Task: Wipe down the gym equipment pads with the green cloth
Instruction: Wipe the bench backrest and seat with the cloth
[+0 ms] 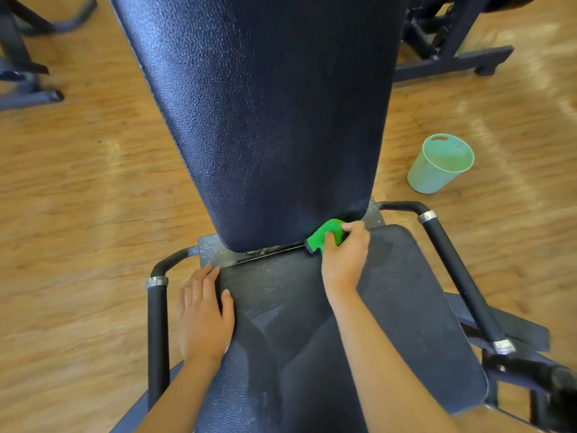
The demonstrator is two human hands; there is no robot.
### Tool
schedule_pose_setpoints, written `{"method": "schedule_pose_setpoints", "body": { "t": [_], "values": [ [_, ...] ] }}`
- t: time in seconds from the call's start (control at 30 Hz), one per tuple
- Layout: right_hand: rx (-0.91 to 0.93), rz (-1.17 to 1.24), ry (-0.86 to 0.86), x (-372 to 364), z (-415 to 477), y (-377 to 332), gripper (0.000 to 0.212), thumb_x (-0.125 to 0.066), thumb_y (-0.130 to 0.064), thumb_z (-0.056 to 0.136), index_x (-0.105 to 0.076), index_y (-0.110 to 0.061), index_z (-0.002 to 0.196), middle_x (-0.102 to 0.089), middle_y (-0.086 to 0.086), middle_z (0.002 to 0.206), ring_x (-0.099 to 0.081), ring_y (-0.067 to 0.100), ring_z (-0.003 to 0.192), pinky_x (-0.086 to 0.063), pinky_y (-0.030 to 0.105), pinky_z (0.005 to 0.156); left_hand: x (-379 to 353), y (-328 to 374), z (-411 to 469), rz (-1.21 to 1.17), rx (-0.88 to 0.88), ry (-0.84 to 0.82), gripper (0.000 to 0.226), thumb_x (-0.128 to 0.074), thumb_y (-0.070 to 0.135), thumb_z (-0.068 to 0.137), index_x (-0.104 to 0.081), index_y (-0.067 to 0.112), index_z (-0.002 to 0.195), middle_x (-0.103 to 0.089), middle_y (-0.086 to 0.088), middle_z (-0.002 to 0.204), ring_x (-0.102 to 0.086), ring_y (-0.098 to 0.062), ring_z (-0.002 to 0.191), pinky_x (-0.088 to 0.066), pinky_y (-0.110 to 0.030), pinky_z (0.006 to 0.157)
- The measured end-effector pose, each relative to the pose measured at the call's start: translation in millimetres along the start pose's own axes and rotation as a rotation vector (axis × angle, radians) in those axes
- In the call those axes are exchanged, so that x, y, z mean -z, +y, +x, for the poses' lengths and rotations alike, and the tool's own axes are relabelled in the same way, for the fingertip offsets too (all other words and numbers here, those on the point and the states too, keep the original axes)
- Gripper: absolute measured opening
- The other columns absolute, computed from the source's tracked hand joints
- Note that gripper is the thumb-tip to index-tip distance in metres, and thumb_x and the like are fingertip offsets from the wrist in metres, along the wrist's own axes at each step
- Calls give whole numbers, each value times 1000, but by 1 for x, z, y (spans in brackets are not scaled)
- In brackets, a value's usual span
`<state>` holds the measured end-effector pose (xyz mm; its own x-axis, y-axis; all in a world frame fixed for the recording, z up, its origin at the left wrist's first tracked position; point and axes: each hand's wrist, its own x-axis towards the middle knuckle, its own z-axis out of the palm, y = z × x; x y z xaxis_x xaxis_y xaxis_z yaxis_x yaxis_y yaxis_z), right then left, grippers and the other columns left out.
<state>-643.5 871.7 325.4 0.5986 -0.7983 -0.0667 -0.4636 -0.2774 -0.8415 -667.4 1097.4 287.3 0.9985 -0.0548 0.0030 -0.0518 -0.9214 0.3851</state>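
Observation:
A dark blue gym bench fills the view, with a long back pad [268, 114] rising away from me and a wide seat pad [402, 307] below it. My right hand [345, 254] grips a bunched green cloth [324, 234] at the lower right corner of the back pad, where it meets the seat. My left hand [204, 314] rests flat with straight fingers on the left edge of the seat pad. Wet streaks show on the seat pad.
Black handle bars run along the left [157, 326] and right [459, 273] sides of the seat. A pale green bucket [438, 165] stands on the wooden floor to the right. Other dark machine frames [443, 42] stand at the top right and top left.

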Motion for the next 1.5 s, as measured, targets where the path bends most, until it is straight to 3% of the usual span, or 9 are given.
{"method": "schedule_pose_setpoints", "body": {
  "t": [0.23, 0.4, 0.53, 0.63, 0.83, 1.0, 1.1, 1.27, 1.5],
  "values": [
    [185, -10, -54, -14, -27, -64, 22, -67, -5, 84, -53, -12, 100, -40, -4, 99, -46, 13, 83, -37, 19, 72, 13, 7, 12, -66, 42, -140, 34, -50, 21, 95, -49, 9, 127, -45, -8, 138, -37, -27, 127, -26, -38, 111],
    [317, 83, -18, 11, -12, -116, 20, -68, -6, 84, -58, -12, 100, -48, 1, 101, -50, 13, 84, -43, 23, 75, 48, 42, 29, -222, -28, -134, 27, -55, 22, 93, -55, 17, 119, -56, -2, 118, -51, -26, 112, -43, -43, 95],
    [481, 163, 6, 49, 9, -172, 21, -68, -7, 83, -61, -15, 100, -52, -1, 105, -48, 5, 89, -35, 6, 73, 75, 72, 31, -319, -128, -89, 20, -60, 19, 90, -58, 22, 110, -52, 11, 104, -59, -18, 93, -49, -36, 83],
    [537, 144, -19, 92, 17, -186, 22, -68, -6, 82, -62, -18, 100, -55, -2, 106, -45, -2, 90, -34, 1, 74, 92, 97, 29, -359, -242, -62, 17, -62, 17, 89, -59, 24, 104, -53, 17, 102, -57, -11, 95, -49, -30, 81],
    [500, 54, -69, 191, 21, -154, 25, -71, -3, 78, -65, -18, 97, -53, -7, 99, -47, -2, 86, -34, 1, 75, 121, 186, 20, -318, -549, -1, 19, -57, 24, 87, -63, 20, 104, -59, 10, 109, -56, -17, 100, -48, -35, 86],
    [424, -40, -58, 301, 25, -111, 25, -72, -2, 77, -66, -16, 98, -57, -3, 103, -55, 12, 96, -39, 14, 82, 135, 291, -18, -229, -719, 9, 25, -57, 28, 92, -64, 16, 112, -64, 2, 107, -58, -23, 100, -46, -38, 85],
    [375, -101, -47, 379, 25, -80, 25, -70, -6, 80, -65, -19, 100, -55, -5, 106, -54, 12, 98, -44, 25, 85, 132, 356, -58, -264, -765, -41, 26, -55, 31, 94, -62, 19, 117, -62, 3, 107, -57, -21, 102, -42, -32, 83],
    [322, -167, -11, 509, 33, -17, 24, -68, -9, 83, -62, -26, 99, -46, -18, 95, -49, 3, 92, -37, 12, 77, 110, 465, -131, -303, -840, -74, 28, -53, 33, 95, -60, 21, 120, -63, 0, 110, -56, -25, 105, -38, -37, 89],
    [169, -250, 89, 644, 36, 68, 21, -65, -11, 87, -62, -21, 105, -54, -6, 107, -52, 10, 99, -37, 17, 82, 68, 568, -226, -426, -875, -274, 25, -49, 33, 96, -56, 24, 118, -56, 8, 113, -52, -21, 103, -38, -33, 87]
  ]
}}
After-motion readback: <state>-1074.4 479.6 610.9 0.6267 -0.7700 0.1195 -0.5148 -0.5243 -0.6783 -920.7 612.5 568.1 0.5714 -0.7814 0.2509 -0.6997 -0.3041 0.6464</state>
